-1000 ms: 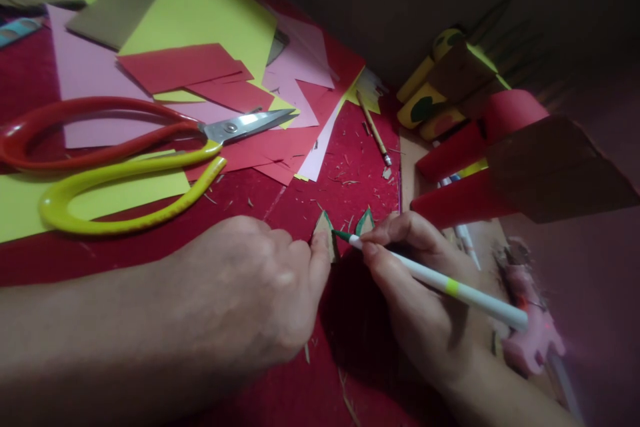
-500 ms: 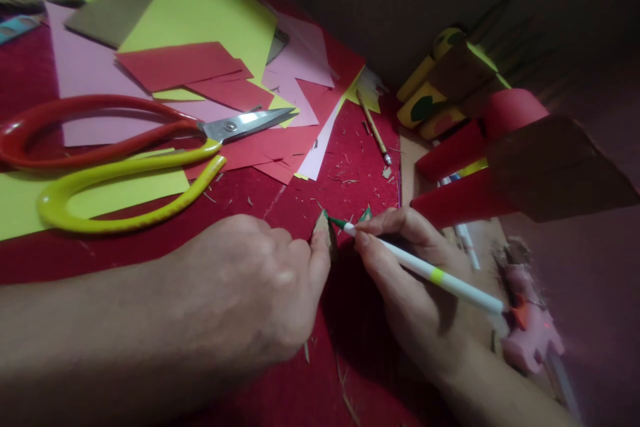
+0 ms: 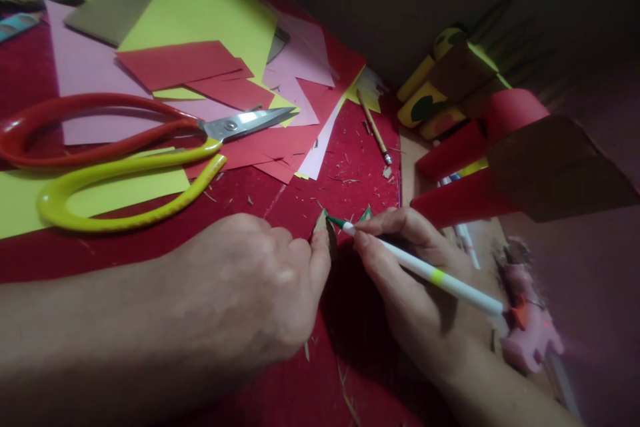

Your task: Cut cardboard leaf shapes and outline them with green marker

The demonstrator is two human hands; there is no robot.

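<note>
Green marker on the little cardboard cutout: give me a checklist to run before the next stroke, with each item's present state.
1. Right hand grips the green marker in a writing hold: ok.
2. Marker tip rests at the edge of the pointed cardboard piece: ok.
3. Left hand pins that piece to the red surface with a fingertip: ok.
4. Second green-edged piece lies clear of the marker tip: cannot tell, the fingers mostly hide it.
5. Scissors lie closed and away from both hands: ok.
6. Work area free of scraps: not ok, small slivers are scattered around the hands.
</note>
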